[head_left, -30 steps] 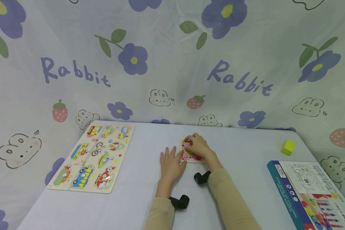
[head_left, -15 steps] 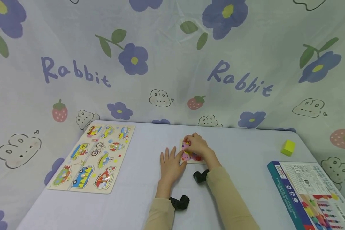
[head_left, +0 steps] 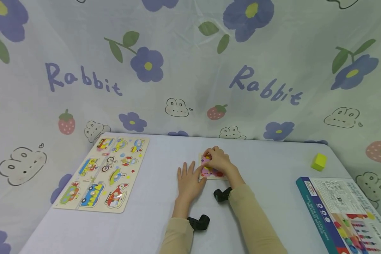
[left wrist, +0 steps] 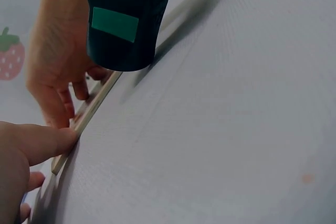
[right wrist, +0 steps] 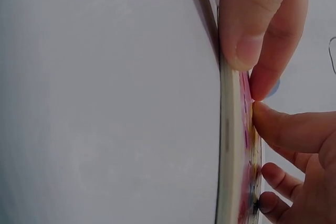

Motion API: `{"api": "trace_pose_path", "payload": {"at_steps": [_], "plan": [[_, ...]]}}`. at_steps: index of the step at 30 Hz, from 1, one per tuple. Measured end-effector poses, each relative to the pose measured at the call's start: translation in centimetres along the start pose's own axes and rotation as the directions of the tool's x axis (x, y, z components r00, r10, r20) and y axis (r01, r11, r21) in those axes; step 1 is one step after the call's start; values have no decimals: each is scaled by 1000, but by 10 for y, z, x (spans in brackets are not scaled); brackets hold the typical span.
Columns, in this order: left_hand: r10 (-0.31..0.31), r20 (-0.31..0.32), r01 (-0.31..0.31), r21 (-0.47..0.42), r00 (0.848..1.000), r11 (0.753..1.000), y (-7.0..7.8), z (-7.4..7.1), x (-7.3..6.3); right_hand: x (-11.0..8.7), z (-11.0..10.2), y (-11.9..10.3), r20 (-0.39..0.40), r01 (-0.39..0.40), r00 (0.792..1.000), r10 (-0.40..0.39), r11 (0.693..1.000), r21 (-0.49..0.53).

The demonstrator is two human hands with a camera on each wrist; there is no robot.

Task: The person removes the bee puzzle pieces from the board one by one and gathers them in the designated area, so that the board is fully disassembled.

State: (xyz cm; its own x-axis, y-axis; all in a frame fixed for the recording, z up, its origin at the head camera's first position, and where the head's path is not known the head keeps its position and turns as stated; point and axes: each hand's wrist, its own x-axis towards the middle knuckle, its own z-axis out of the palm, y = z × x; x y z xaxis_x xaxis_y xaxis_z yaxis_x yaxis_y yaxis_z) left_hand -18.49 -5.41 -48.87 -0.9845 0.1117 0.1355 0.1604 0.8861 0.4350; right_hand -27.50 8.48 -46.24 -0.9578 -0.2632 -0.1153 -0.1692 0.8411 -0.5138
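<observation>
A small wooden puzzle board (head_left: 210, 172) with a pink picture lies on the white table. My left hand (head_left: 189, 183) rests at its near left corner, fingers spread and straight. In the left wrist view the left thumb (left wrist: 50, 141) presses the edge of the puzzle board (left wrist: 86, 117). Curled over the board's far left part, my right hand (head_left: 218, 160) pinches at a puzzle piece with thumb and index finger. The right wrist view has its fingertips (right wrist: 270, 174) on the pink picture; the piece's outline is mostly hidden by the fingers.
To the left lies a large peg puzzle (head_left: 109, 176) with vehicle pieces. A yellow block (head_left: 319, 162) stands at the right, behind a flat printed box (head_left: 343, 211). A black camera sits on each wrist. A printed curtain (head_left: 190, 70) hangs behind the table.
</observation>
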Motion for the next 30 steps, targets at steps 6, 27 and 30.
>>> {"api": "trace_pose_path", "payload": {"at_steps": [6, 27, 30], "plan": [[6, -8, -6, 7, 1000, 1000, 0, 0, 1, 0, -3, -2, 19, 2, 1000, -2, 1000, 17], [-2, 7, 2, -3, 1000, 1000, 1, -2, 0, 4, -11, -8, 64, -8, 998, 11, 999, -46], [-5, 9, 5, -14, 1000, 1000, 1, -2, 0, 6, -11, -6, 94, -27, 995, 27, 1000, -8]]}}
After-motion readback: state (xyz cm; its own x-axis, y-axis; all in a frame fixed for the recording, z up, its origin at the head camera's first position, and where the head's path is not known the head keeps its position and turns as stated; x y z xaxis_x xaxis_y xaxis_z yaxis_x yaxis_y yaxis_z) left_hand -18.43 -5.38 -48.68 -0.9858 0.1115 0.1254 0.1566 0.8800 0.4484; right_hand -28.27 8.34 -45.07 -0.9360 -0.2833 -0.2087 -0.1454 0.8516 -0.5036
